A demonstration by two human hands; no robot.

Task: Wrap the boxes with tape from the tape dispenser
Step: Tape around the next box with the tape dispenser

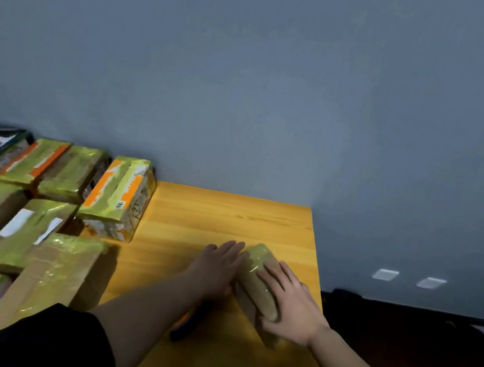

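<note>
The small taped box (256, 284) lies on the wooden table (228, 219), right of the stacked wrapped boxes (39, 214). Left hand (218, 266): fingers straight, pressed flat against the box's left side. Right hand (291, 305): fingers extended, resting on the box's top and right side

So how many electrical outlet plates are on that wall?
2. One wall plate sits low on the grey wall right of the table; the second wall plate is just right of it. Others may lie outside the view.
</note>
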